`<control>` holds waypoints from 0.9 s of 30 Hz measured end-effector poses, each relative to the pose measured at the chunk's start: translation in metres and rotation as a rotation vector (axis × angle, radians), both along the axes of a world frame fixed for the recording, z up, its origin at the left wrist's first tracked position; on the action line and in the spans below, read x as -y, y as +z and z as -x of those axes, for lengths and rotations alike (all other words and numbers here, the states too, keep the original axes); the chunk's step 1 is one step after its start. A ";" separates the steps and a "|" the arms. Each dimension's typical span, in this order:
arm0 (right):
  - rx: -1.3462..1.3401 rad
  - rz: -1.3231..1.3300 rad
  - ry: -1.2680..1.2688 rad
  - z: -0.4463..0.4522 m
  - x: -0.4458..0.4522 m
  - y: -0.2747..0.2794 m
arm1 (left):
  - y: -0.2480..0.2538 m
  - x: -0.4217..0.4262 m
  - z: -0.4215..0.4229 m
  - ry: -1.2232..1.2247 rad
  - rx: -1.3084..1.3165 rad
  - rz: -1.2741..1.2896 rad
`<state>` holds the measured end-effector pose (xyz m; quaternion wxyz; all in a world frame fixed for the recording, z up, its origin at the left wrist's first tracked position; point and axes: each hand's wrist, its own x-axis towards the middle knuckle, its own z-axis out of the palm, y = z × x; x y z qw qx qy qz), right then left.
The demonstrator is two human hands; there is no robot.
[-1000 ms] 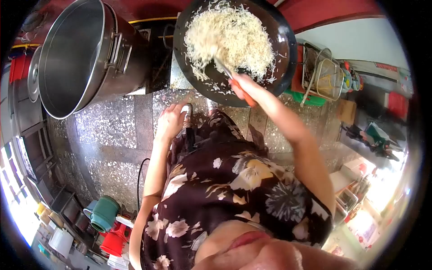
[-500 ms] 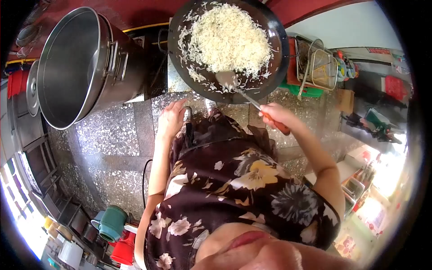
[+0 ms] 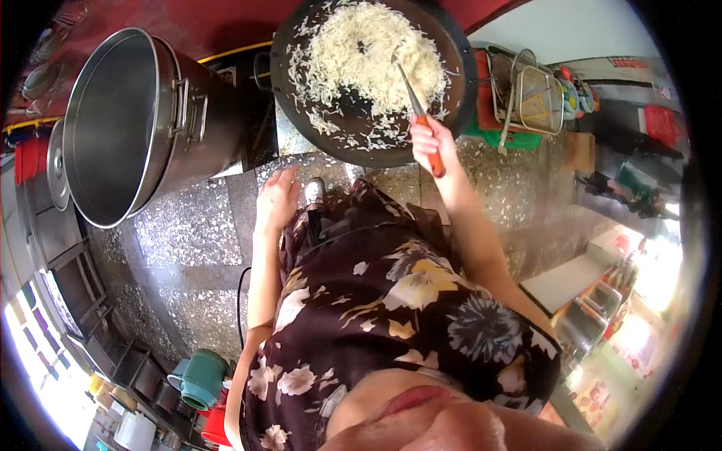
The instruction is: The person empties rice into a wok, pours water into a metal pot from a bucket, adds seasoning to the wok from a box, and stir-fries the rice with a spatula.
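Observation:
A large dark wok [image 3: 353,154] holds a heap of white shredded or grain-like food [image 3: 361,45]. My right hand [image 3: 434,144] is wrapped round the orange handle of a metal spatula [image 3: 410,89]; its blade is buried in the right part of the heap. Bare wok shows in a gap at the heap's near side. Left of the wok's near edge, my left hand [image 3: 278,197] hangs over the floor, fingers loosely apart and holding nothing.
A tall steel pot [image 3: 113,128] stands at the left, its lid [image 3: 57,165] beside it. Wire strainers [image 3: 540,101] and a green basket [image 3: 511,139] are right of the wok. Teal [image 3: 203,379] and red containers stand at lower left, above a speckled floor [image 3: 188,225].
The spatula has gone from the wok's near edge into the heap, and my right hand has moved up and left with it. The near side of the heap now has a gap. My left hand stays low.

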<state>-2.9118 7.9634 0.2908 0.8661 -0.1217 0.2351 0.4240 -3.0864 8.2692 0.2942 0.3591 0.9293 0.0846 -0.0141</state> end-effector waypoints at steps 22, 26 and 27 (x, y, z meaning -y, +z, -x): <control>0.342 0.982 -0.010 -0.113 -0.013 0.003 | 0.006 -0.002 0.001 0.029 0.024 0.009; 0.640 1.139 0.163 -0.138 -0.089 0.012 | 0.013 -0.011 0.021 0.103 0.017 -0.003; 0.713 1.162 0.223 -0.137 -0.105 0.010 | 0.017 -0.011 0.025 0.118 0.013 -0.003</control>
